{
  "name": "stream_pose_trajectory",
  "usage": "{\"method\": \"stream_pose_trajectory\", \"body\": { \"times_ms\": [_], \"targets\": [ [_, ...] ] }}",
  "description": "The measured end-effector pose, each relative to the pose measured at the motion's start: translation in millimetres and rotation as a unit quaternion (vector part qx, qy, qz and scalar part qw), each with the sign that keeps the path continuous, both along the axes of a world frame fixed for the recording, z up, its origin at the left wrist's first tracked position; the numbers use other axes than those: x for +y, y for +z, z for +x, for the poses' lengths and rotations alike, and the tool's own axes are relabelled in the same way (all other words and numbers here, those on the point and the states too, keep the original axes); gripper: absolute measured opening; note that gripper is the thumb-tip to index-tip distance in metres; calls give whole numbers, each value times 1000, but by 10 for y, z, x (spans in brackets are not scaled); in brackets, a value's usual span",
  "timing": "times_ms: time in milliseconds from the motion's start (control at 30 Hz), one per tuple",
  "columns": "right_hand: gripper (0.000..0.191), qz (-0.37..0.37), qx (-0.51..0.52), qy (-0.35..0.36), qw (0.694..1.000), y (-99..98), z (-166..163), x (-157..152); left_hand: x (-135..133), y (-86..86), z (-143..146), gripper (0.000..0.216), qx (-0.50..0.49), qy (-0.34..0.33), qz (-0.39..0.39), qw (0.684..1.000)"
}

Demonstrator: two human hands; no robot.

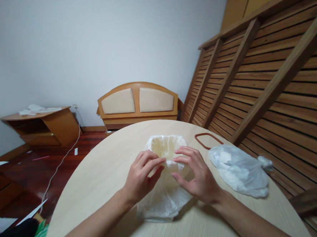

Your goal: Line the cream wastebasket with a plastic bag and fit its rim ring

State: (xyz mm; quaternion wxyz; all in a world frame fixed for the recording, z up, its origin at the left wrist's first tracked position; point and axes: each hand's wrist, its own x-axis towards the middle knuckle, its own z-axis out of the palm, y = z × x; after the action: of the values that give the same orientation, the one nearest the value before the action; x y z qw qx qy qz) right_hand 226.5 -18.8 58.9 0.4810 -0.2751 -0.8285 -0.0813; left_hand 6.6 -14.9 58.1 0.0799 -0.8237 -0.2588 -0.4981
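The bag-lined bin (168, 178) is standing on the table (107, 161), its near rim lying between both sets of fingertips, neither hand being closer; the right hand (198, 175) is curving half-open, thumb apart; whether the left hand (142, 171) is pinching plastic, I can't tell; I'm spotting no readable writing

My liner (164, 205) is thin, crinkled, translucent plastic; the bag (239, 172) I see is filmy plastic. My table (97, 179) looks like smooth, matt wood; the slats (255, 80), matt wood; the floor (38, 176), glossy wood; the headboard (136, 100), smooth wood.
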Motion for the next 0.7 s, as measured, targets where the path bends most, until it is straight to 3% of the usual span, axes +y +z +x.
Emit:
{"method": "stream_pose_trajectory", "body": {
  "times_ms": [100, 233, 467, 700],
  "targets": [
    [24, 14, 4, 20, 1000, 2, 37, 23, -57, 6, -2, 34, 9, -1, -34, 999],
    [19, 30, -7, 18, 999, 2, 32, 17, -141, 14, 49, 46, 36, 57, -55, 996],
    [19, 38, -8, 44, 998, 10, 55, 29, -123, -11, 97, 7, 16, 58, -60, 996],
    [16, 51, 17, 62, 997, 9, 126, 98, -137, 37, 66, 15, 12, 50, -84, 995]
  ]
}}
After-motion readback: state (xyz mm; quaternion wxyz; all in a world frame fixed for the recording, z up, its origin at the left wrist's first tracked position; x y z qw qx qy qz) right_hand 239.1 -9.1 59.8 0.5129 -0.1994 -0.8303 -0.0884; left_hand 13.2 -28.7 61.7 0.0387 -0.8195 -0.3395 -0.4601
